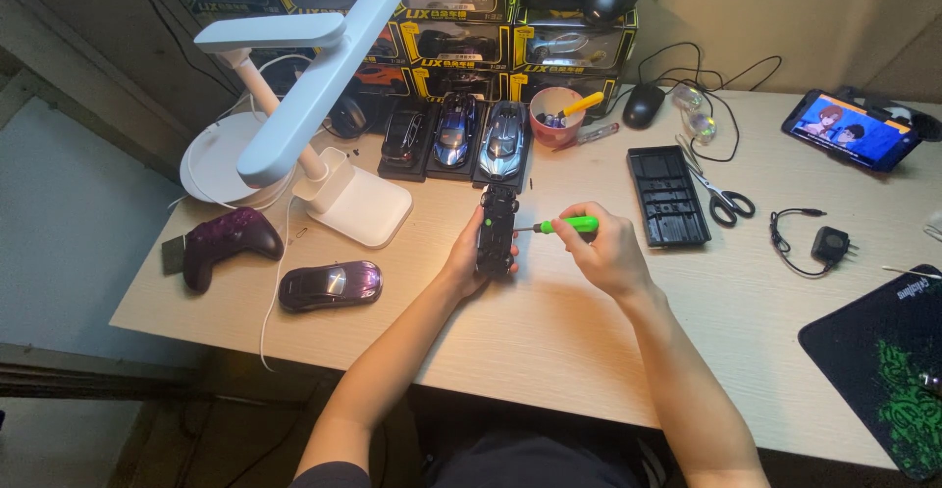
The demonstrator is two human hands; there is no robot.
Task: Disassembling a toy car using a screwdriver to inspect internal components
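On the wooden desk [549,341], beside the white lamp [314,105], my left hand [469,253] clasps a black toy car [497,228], seemingly underside up. My right hand [610,248] grips a green screwdriver [567,224], tip at the car.

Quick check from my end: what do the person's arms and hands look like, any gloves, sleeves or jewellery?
Both hands, the left hand and the right hand, are bare, with no gloves. No rings, watch or wristbands show. The forearms are uncovered up to the elbows; a dark short sleeve edge shows at the left upper arm. No cables or markings on the arms.
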